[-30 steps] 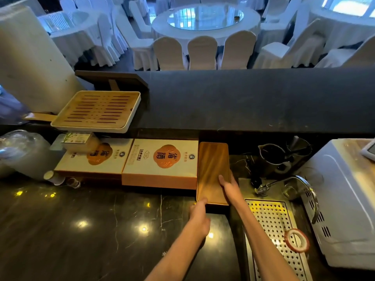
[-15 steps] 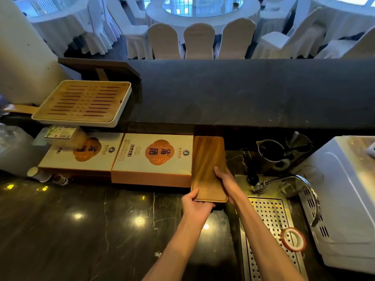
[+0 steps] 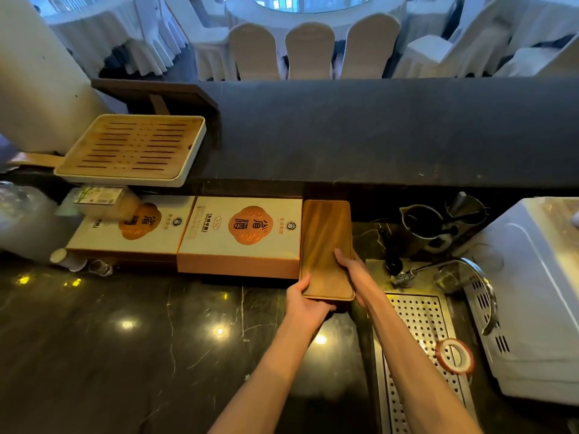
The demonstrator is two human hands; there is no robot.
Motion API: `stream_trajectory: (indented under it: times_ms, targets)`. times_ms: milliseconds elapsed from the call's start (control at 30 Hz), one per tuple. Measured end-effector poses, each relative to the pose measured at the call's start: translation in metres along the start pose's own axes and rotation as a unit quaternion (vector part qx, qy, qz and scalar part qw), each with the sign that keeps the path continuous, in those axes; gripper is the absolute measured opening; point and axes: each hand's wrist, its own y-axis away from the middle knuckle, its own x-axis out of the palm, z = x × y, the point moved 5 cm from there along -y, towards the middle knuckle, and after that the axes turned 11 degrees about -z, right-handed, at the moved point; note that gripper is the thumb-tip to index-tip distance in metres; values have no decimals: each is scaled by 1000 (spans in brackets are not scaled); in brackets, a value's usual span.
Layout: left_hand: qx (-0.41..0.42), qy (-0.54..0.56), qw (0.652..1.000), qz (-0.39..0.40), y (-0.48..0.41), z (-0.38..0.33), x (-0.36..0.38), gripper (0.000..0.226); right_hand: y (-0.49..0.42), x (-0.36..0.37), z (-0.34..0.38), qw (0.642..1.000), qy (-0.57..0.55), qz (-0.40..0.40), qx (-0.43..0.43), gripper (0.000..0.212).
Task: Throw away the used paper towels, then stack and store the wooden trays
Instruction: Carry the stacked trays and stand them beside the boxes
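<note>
Glossy marble counter [image 3: 125, 339]; left grip [image 3: 305, 300], right grip [image 3: 354, 270] clasp wooden tray [image 3: 326, 239]

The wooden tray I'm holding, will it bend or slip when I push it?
Probably stiff: the wooden tray shows a straight outline though the left hand grips only its near end. Possibly slippery, since its top looks smooth and glossy. Unlikely to roll: it is flat and shallow, with the right hand holding its side.

Two hands [image 3: 305, 303] [image 3: 352, 270], two gift boxes [image 3: 241, 233] [image 3: 131, 236], one narrow wooden tray [image 3: 326, 242], one slatted tray [image 3: 134, 145].
</note>
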Motion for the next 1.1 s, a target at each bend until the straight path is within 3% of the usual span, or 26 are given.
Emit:
stream_trajectory:
  times_ms: [167, 367, 500, 633, 700, 767, 900, 1100]
  targets:
    - [18, -54, 998, -16, 2, -15, -9, 27, 34, -4, -28, 996, -30, -34, 81, 71]
    - [17, -40, 997, -59, -5, -17, -1, 17, 49, -2, -44, 982, -156, -87, 70, 53]
    - [4, -27, 997, -66, -8, -18, 1, 20, 48, -1, -39, 983, -150, -85, 69, 47]
    - [31, -115, 993, -10, 0, -18, -2, 34, 62, -3, -30, 995, -77, -45, 39, 56]
    - [88, -220, 971, -22, 0, -22, -12, 48, 67, -8, -26, 997, 45, -49, -27, 69]
    - [168, -325, 929, -46, -2, -29, -20, 54, 71, -11, -22, 979, 147, -75, -117, 69]
    - [277, -443, 851, -47, -3, -31, -18, 48, 74, -7, -17, 967, 161, -103, -171, 48]
    - [370, -457, 807, -55, 2, -25, -14, 43, 70, -7, -20, 956, 187, -130, -184, 48]
